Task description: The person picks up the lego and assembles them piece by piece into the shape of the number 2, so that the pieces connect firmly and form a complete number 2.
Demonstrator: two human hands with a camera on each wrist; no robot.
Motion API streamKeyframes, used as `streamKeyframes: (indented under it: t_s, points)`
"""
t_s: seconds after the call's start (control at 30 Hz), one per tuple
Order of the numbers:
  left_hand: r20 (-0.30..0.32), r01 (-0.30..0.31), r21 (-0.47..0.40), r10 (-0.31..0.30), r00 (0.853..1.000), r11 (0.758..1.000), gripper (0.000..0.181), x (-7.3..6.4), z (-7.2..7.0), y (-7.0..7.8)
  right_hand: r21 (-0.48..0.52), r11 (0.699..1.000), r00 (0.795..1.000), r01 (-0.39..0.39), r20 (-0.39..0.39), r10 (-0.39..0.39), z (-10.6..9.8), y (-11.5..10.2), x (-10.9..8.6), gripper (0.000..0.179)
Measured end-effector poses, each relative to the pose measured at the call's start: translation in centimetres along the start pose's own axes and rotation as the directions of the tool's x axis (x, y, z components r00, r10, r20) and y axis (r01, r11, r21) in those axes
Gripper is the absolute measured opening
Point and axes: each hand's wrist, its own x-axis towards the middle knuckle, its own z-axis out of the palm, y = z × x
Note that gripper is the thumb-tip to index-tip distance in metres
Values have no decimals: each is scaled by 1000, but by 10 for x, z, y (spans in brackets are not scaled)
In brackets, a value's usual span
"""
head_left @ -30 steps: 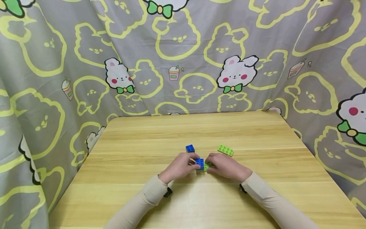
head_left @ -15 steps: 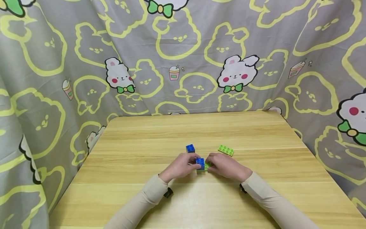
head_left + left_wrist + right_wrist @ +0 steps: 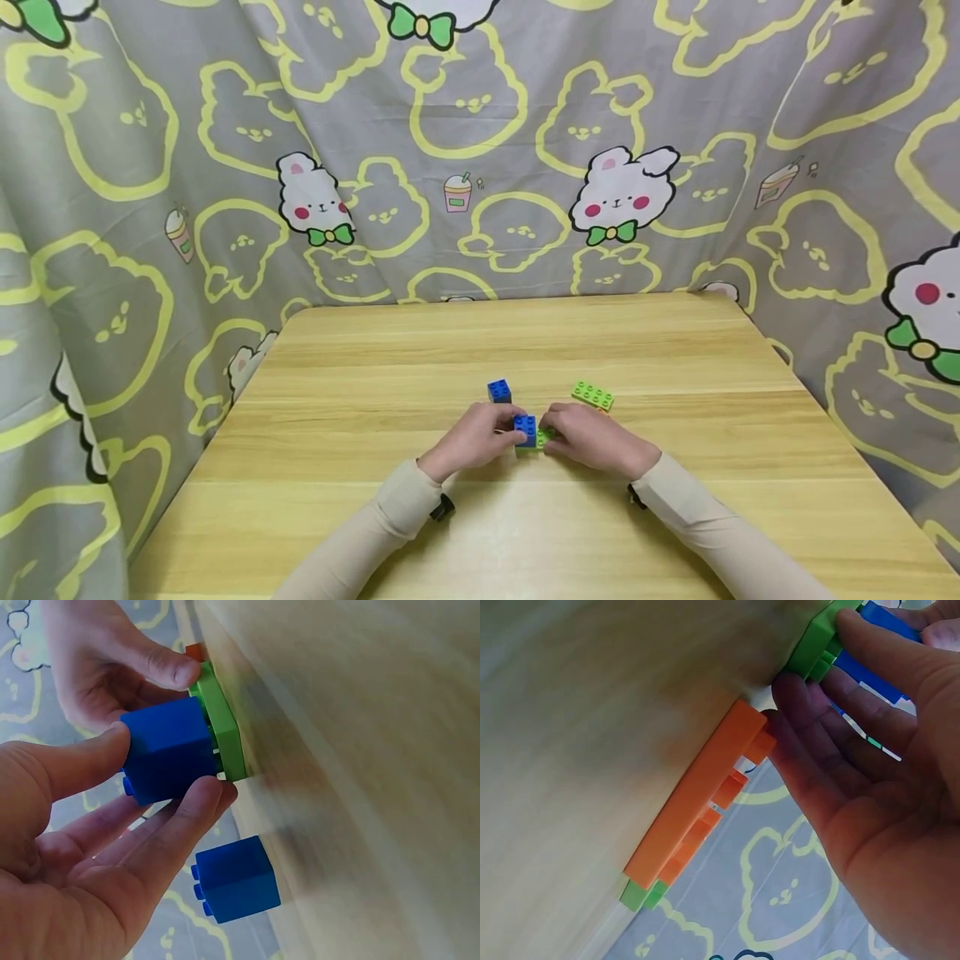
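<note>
My left hand [image 3: 476, 435] pinches a square blue toy building brick [image 3: 169, 750] between thumb and fingers. The blue brick sits over one end of a flat light-green brick [image 3: 223, 727], and some green studs show between them; whether it is fully pressed down I cannot tell. From the other side, my right hand [image 3: 596, 435] grips the free end of that green brick, thumb on one edge and fingertips on the other. In the head view the right fingers hide part of the green brick. The green brick is at the tabletop.
A second blue brick [image 3: 498, 391] stands just beyond my left hand. Past my right hand lie another light-green brick [image 3: 592, 395] and an orange brick [image 3: 694, 802], mostly hidden in the head view. The wooden table [image 3: 360, 350] ends at a patterned curtain [image 3: 517, 108].
Both hands and the bricks they hold stay almost where they were. A sliver of orange now shows beside the right hand in the head view.
</note>
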Motion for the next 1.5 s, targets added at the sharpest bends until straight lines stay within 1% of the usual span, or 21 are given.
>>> streamKeyframes:
  t_s: [0.1, 0.2, 0.3, 0.37, 0.43, 0.53, 0.63, 0.77, 0.93, 1.03, 1.2, 1.27, 1.33, 1.5]
  points:
    - [5, -2, -8, 2, 1000, 1000, 33, 0, 0, 0, 3, 1000, 1000, 2, -4, -2, -1, 0, -1, 15]
    - [18, 6, -25, -5, 1000, 1000, 33, 0, -1, 0, 25, 1000, 1000, -12, -6, 12, -3, 1, -2, 20]
    - [29, 15, -38, -14, 999, 999, 32, -1, 0, -1, 100, 994, 999, -51, -14, 53, -5, 1, -3, 31]
    - [28, 16, -44, -14, 1000, 999, 32, -1, 0, -1, 168, 983, 997, -75, -22, 79, -7, 0, -3, 39]
    - [23, 15, -57, -14, 1000, 998, 33, -1, 1, -1, 241, 968, 996, -75, -23, 83, -9, -2, -3, 43]
    - [17, 12, -81, -10, 1000, 997, 33, -1, 2, -1, 320, 946, 998, -58, -18, 68, -10, -3, -1, 42]
    - [14, 10, -91, -9, 1000, 996, 35, -1, 2, -1, 365, 929, 998, -56, -10, 64, -9, -5, 0, 36]
    - [20, 15, -86, -13, 1000, 996, 33, -3, 0, -1, 370, 926, 997, -70, -3, 77, -8, -6, 0, 28]
    - [33, 12, -94, -9, 999, 995, 25, -5, -3, 0, 380, 922, 997, -70, 2, 75, -8, -6, 0, 23]
    - [34, 9, -126, -5, 999, 992, 20, -4, -4, -2, 391, 918, 997, -68, 3, 73, -8, -6, 0, 23]
    - [30, 26, -221, -20, 999, 975, 17, -4, -2, -2, 391, 918, 997, -71, 6, 74, -7, -6, 1, 20]
    - [25, 27, -241, -21, 999, 970, 17, -4, -1, -2, 385, 920, 997, -70, 3, 75, -7, -6, 1, 18]
    - [20, 26, -252, -22, 1000, 967, 16, -4, -1, -2, 380, 923, 997, -67, -2, 74, -7, -7, 1, 17]
    - [6, 33, -235, -33, 999, 971, 14, -3, -1, -2, 378, 924, 997, -61, -11, 70, -8, -7, 0, 18]
